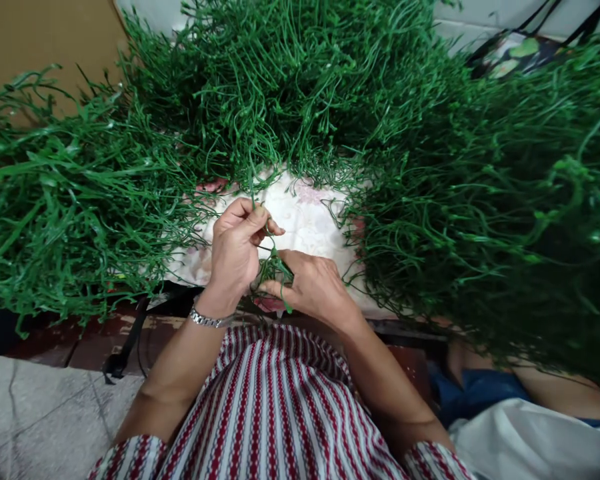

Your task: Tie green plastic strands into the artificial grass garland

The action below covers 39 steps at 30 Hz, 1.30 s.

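Note:
My left hand (240,240), with a metal watch band on its wrist, pinches a thin green plant stem (253,183) between thumb and forefinger. The stem runs up from the fingertips toward the heap. Just to the right and lower, my right hand (313,283) curls around several short green stems (275,267), whose ends hang below the fingers. Its palm side is hidden. Both hands are close together over a pale floral cloth (317,223).
Long green stems, many with small bud-like tips, form a big heap behind (300,73), another on the left (65,200) and one on the right (485,200). A dark strapped bag (523,53) lies at back right. A person's leg (560,387) shows at lower right.

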Motion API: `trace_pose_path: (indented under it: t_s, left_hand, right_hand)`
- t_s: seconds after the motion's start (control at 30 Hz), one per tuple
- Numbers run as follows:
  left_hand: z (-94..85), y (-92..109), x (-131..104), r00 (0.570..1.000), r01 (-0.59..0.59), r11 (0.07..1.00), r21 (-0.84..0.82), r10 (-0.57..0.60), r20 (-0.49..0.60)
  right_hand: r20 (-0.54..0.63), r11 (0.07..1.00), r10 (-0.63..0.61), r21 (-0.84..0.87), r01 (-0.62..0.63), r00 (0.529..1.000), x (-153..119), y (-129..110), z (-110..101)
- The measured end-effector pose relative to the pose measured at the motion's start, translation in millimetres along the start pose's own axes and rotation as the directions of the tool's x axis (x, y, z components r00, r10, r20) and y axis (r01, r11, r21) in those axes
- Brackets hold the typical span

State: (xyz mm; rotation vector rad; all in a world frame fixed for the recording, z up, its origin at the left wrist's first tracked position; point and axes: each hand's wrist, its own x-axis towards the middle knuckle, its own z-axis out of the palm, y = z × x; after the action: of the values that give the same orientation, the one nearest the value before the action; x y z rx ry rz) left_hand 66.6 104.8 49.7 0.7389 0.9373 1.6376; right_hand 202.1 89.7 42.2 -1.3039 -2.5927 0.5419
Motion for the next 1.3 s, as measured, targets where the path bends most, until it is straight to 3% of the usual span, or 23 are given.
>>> trace_pose_path:
  t_s: [0.13,0.23,0.33,0.4,0.47,0.67,0.83,1.03,1.17,1.3]
  left_hand:
    - [-4.1,1,12,0.998,-0.046,0.998,0.034,0.045,0.039]
    - [-17.6,5,9,0.991,-0.134,0.953,0.273,0.135,0.013]
    - [-29.3,11,-15,0.948,-0.280,0.732,0.622,0.315,0.056]
    - [-31.3,11,-34,0.937,-0.347,0.588,0.731,0.261,0.234]
    - [-29.4,8,-47,0.927,-0.372,0.526,0.765,0.164,0.337]
    - [-27.4,-8,-44,0.940,-0.293,0.638,0.712,0.056,0.336]
    - [-31.8,-7,-45,0.918,-0.374,0.641,0.670,0.154,0.364]
    - [-28.5,-1,-53,0.905,-0.424,0.469,0.775,0.210,0.369]
    - [-26.8,-2,-52,0.926,-0.364,0.484,0.796,0.096,0.365]
    - [-28.2,-5,-54,0.932,-0.354,0.471,0.808,0.104,0.348]
  right_hand:
    - [-0.016,0.995,-0.015,0.102,0.016,1.000,2,4,3]
    - [-0.113,0.970,0.031,0.245,-0.002,0.993,1,11,3]
    - [-0.200,0.931,0.121,0.364,-0.041,0.972,0,15,1]
    - [-0.226,0.899,0.147,0.437,-0.035,0.963,0,16,1]
    - [-0.226,0.856,0.150,0.516,-0.012,0.963,1,16,3]
    - [-0.142,0.697,0.122,0.717,0.017,0.982,-1,18,5]
    - [-0.077,0.624,0.033,0.780,0.040,0.996,-5,21,2]
    - [-0.039,0.702,0.017,0.712,0.016,0.999,-5,21,4]
    - [-0.060,0.756,0.003,0.653,0.037,0.998,-5,18,9]
    - [-0.085,0.828,-0.053,0.553,0.091,0.995,-5,17,8]
